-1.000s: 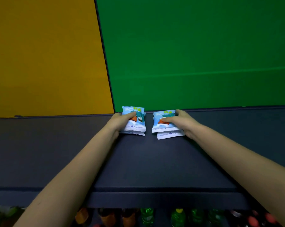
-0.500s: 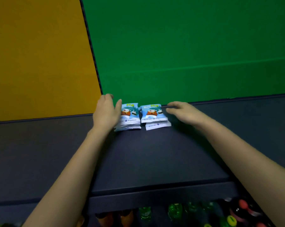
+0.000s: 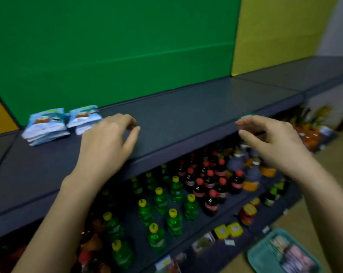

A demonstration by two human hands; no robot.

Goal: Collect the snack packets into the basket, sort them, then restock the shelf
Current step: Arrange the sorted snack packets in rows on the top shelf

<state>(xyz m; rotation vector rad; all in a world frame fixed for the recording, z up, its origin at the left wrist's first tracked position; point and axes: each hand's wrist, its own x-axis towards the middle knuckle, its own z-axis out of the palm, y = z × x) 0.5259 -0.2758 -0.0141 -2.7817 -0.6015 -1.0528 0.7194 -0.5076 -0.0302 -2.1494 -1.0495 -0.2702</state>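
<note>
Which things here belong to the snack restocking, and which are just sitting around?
Part of the job: blue snack packets, top shelf, teal basket, left hand, right hand.
Just there: green bottles, red-capped bottles.

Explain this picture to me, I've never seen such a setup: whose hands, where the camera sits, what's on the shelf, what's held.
No machine here: a person wears a camera on the head, looking forward and down, so you see their own arms. The left hand and right hand hover by the front edge of the dark shelf, fingers loosely curled, holding nothing. Two stacks of blue snack packets lie side by side at its back left. Below stand green bottles and red-capped bottles. A teal basket with what look like more packets sits lower right.
</note>
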